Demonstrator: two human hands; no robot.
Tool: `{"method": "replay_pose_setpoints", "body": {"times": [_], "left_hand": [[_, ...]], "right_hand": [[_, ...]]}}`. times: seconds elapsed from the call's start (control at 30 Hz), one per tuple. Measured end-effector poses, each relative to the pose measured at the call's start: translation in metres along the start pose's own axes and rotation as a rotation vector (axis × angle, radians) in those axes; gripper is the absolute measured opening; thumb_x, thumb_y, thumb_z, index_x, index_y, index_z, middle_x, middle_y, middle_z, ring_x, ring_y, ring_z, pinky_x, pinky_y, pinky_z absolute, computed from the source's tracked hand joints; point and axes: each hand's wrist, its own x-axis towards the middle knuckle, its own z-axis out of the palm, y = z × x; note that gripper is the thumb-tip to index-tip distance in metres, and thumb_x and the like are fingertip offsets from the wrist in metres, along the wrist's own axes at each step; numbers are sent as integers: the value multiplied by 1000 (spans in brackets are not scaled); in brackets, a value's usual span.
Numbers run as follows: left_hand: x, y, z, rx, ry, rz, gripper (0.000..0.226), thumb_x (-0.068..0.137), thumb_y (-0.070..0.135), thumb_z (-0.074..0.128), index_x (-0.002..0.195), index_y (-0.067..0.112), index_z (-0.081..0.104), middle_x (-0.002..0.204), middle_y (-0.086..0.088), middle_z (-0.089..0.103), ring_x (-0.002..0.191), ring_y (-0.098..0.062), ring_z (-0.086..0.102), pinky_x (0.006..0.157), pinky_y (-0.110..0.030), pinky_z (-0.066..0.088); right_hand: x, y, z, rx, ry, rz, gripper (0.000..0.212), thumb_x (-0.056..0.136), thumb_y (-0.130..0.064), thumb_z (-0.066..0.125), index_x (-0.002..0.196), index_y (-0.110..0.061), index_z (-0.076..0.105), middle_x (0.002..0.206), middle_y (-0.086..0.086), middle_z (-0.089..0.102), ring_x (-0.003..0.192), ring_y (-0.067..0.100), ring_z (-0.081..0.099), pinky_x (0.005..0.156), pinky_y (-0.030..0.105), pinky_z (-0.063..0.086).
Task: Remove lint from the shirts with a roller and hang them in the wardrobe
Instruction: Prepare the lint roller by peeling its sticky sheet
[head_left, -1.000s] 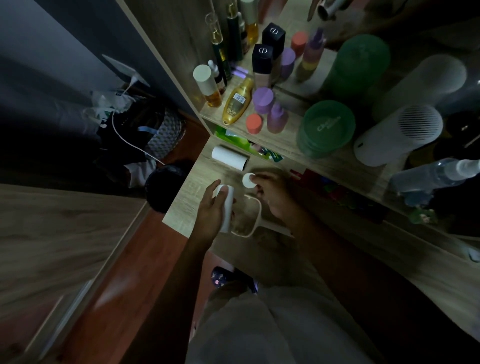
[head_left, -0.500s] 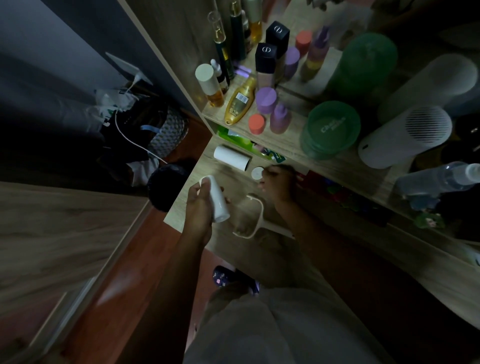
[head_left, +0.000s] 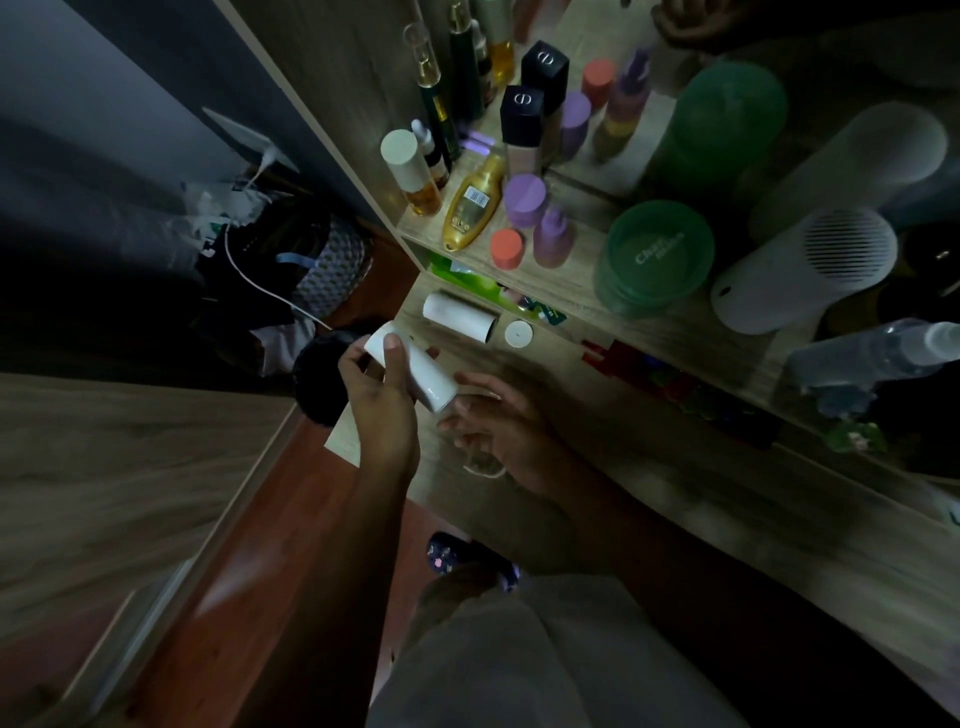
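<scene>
My left hand (head_left: 382, 400) grips a white lint roll (head_left: 415, 369), holding it tilted above the wooden desk (head_left: 623, 467). Just right of the roll's lower end, my right hand (head_left: 498, 426) hovers with loosely spread fingers, holding nothing I can see. Under it the white roller frame (head_left: 483, 467) lies on the desk, mostly hidden. A second white roll (head_left: 460, 314) lies on its side farther back, beside a small white round cap (head_left: 518, 333). No shirt is in view.
A shelf (head_left: 571, 280) above the desk carries several bottles, a green lidded tub (head_left: 654, 254) and a white hair dryer (head_left: 805, 270). Left of the desk are a dark round stool (head_left: 324, 379), a bag (head_left: 332, 270) with a white cable, and red-brown floor.
My right hand set the white cap down on the desk beside the lying roll and came back toward the frame. My left hand lifted the roll away from the frame and tilted it.
</scene>
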Motion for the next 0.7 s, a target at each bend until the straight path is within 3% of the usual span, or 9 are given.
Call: {"method": "replay_pose_setpoints", "body": {"times": [0.1, 0.23, 0.33, 0.43, 0.6, 0.7], "left_hand": [[-2, 0, -1, 18, -14, 58, 43, 101, 31, 60, 135, 15, 40, 126, -13, 64, 109, -35, 71, 96, -63, 54], [-4, 1, -1, 27, -31, 73, 55, 90, 45, 70, 133, 21, 44, 128, -10, 64, 119, -41, 64, 100, -68, 48], [-5, 1, 1, -3, -42, 73, 50, 95, 37, 66, 134, 18, 42, 126, -10, 65, 118, -43, 64, 96, -71, 49], [-5, 3, 2, -10, -46, 72, 47, 98, 32, 63, 135, 15, 41, 126, -14, 64, 116, -44, 65, 94, -71, 50], [-7, 9, 1, 35, -43, 76, 50, 93, 43, 67, 132, 23, 44, 127, -16, 63, 118, -44, 63, 93, -71, 49], [-8, 10, 2, 49, -52, 68, 49, 96, 41, 63, 135, 20, 41, 129, -17, 62, 119, -37, 65, 94, -63, 54]], "right_hand": [[-1, 3, 1, 24, -11, -43, 33, 88, -6, 71, 119, -16, 60, 104, 12, 74, 85, 23, 72, 72, 33, 55], [1, 3, 3, 8, 26, -54, 32, 86, -4, 72, 114, -14, 61, 96, 8, 75, 82, 22, 71, 73, 34, 53], [1, 3, 6, -2, 34, -76, 30, 86, -4, 72, 113, -13, 61, 96, 7, 75, 81, 19, 71, 70, 31, 54], [2, 3, 7, 10, 37, -86, 25, 87, -2, 70, 108, -12, 61, 92, 5, 73, 78, 17, 70, 65, 29, 53], [6, 2, 5, 13, -6, -104, 20, 87, -4, 71, 99, -15, 60, 83, 0, 71, 74, 18, 64, 58, 26, 48], [8, 0, 3, -20, 14, -148, 21, 86, -6, 72, 102, -13, 60, 90, 4, 71, 77, 16, 68, 58, 26, 49]]}}
